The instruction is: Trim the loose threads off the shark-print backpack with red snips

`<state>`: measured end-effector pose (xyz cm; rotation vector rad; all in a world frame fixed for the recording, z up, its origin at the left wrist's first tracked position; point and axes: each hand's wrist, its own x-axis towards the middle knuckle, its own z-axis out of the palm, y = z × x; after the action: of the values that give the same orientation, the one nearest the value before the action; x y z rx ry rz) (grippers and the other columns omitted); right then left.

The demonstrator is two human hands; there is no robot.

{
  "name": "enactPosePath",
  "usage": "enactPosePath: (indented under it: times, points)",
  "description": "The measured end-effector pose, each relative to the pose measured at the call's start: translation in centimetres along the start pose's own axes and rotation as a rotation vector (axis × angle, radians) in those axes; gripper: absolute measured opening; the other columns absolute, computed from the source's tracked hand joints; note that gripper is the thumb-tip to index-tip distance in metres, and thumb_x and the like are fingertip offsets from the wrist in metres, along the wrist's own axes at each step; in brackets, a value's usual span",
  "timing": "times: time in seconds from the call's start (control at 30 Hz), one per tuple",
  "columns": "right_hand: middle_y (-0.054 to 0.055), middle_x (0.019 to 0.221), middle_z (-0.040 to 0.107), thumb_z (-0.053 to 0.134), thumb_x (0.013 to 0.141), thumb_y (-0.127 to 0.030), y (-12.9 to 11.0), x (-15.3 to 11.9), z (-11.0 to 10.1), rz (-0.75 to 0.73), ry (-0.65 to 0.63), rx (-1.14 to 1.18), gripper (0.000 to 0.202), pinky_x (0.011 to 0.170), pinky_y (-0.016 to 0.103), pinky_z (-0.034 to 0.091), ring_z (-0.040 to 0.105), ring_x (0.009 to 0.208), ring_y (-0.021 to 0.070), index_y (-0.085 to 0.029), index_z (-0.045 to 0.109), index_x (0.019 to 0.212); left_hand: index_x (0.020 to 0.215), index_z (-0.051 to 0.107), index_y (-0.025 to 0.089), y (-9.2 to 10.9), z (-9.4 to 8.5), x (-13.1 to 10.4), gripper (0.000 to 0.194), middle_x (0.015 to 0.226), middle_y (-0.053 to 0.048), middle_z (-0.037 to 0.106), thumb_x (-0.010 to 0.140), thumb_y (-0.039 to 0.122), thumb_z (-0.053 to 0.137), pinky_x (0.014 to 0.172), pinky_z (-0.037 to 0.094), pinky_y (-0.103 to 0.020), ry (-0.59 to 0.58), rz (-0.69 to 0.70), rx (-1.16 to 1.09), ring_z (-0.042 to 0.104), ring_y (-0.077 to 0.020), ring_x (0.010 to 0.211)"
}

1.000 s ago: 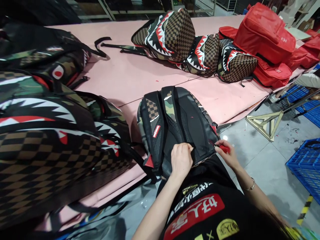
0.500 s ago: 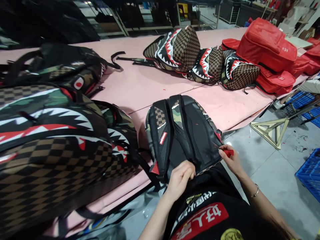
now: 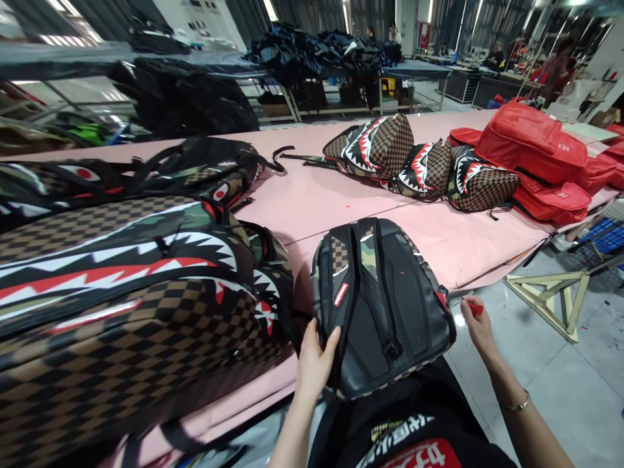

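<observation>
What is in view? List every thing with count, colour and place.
backpack in hand: one, black back panel with camo and checkered straps, at the near table edge.
shark-mouth backpacks, left: a pile, brown checkered and camo; count unclear.
shark-mouth backpacks, far: three, brown checkered, lying across the table.
red backpacks: several, red, stacked at the far right.
table: one, pink top.
wooden frame: one, pale, on the floor at right.
blue crate: blue, at the right edge; count unclear.
small red tool: one, in the right fingers.
left hand: grips the backpack's lower left side.
right hand: beside the backpack's right edge, bracelet on the wrist.
</observation>
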<state>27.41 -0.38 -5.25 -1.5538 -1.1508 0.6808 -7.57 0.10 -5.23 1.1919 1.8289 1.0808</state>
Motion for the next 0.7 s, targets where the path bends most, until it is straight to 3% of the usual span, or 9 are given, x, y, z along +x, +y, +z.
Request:
enactPosePath:
  times: [0.1,0.17,0.27,0.4,0.53,0.7]
  points:
    - [-0.002,0.063,0.048,0.061,0.073,-0.046,0.2,2.0,0.3,0.048,-0.051,-0.014,0.030,0.057,0.026,0.040,0.046,0.059,0.0130,-0.019,0.049,0.073,0.121,0.046,0.020,-1.2,0.1,0.1,0.063,0.124,-0.013,0.055,0.067,0.043,0.068,0.104,0.032,-0.044,-0.061,-0.129,-0.168,0.047,-0.0298,0.120]
    - [-0.003,0.059,0.047,0.057,0.074,-0.050,0.8,3.6,0.9,0.079,-0.085,-0.014,0.033,0.059,0.026,0.040,0.046,0.058,0.0129,-0.019,0.047,0.068,0.122,0.045,0.019,-1.6,0.2,0.1,0.065,0.125,-0.013,0.055,0.067,0.043,0.069,0.103,0.034,-0.043,-0.036,-0.157,-0.174,0.050,-0.0283,0.118]
    - [0.001,0.065,0.055,0.048,0.075,-0.058,2.1,6.0,2.3,0.126,-0.114,0.012,0.039,0.062,0.029,0.043,0.053,0.063,0.0160,-0.019,0.052,0.077,0.121,0.045,0.017,-1.7,0.2,0.3,0.064,0.126,-0.013,0.055,0.067,0.043,0.069,0.099,0.040,-0.038,-0.035,-0.188,-0.195,0.054,-0.0259,0.114]
    - [0.010,0.091,0.066,0.053,0.065,-0.063,2.8,8.4,4.6,0.124,-0.208,0.011,0.052,0.076,0.034,0.046,0.060,0.089,0.0237,-0.017,0.060,0.090,0.116,0.049,0.016,-1.6,-0.1,0.5,0.060,0.113,-0.013,0.064,0.066,0.040,0.072,0.085,0.051,-0.033,-0.150,-0.298,-0.362,0.062,-0.0246,0.100]
    - [0.009,0.086,0.069,0.052,0.064,-0.066,2.5,8.5,6.3,0.133,-0.301,-0.001,0.055,0.079,0.034,0.047,0.062,0.090,0.0243,-0.017,0.065,0.083,0.106,0.057,0.014,-2.0,-0.5,0.7,0.054,0.096,-0.012,0.070,0.061,0.038,0.076,0.073,0.055,-0.029,-0.227,-0.353,-0.473,0.067,-0.0239,0.089]
    - [0.005,0.066,0.067,0.048,0.066,-0.069,2.7,6.9,6.4,0.178,-0.285,-0.021,0.058,0.065,0.031,0.049,0.064,0.068,0.0212,-0.015,0.067,0.079,0.101,0.060,0.014,-2.6,-0.9,0.8,0.053,0.096,-0.010,0.070,0.058,0.040,0.077,0.071,0.056,-0.028,-0.220,-0.351,-0.470,0.068,-0.0237,0.085]
